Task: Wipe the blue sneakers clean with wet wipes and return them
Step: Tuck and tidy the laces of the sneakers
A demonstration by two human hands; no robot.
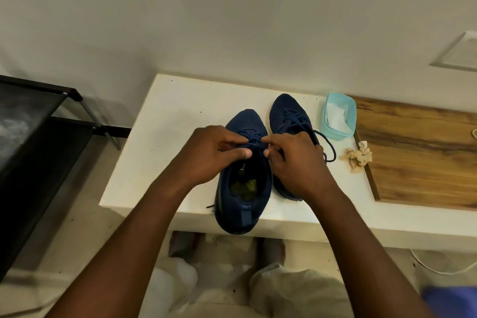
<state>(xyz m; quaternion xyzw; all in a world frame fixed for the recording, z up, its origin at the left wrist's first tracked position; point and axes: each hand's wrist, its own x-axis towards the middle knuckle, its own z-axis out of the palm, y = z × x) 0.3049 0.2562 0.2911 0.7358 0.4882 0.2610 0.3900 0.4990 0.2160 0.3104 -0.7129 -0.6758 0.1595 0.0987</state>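
Note:
Two dark blue sneakers stand side by side on a white table (pixel 165 121), toes pointing away from me. The left sneaker (pixel 244 196) is nearer, its heel over the table's front edge. My left hand (pixel 214 155) and my right hand (pixel 294 162) meet over its tongue, fingers pinched on its laces. The right sneaker (pixel 286 111) lies farther back, partly hidden by my right hand, with a loose lace trailing to the right. A light blue tub (pixel 348 103) holding white wipes sits right of the sneakers. Crumpled used wipes (pixel 357 156) lie in front of it.
A wooden board (pixel 423 152) covers the table's right part. A black metal rack (pixel 38 121) stands to the left on the floor. My legs and feet are below the table's front edge. A white cable (pixel 438 270) lies on the floor at right.

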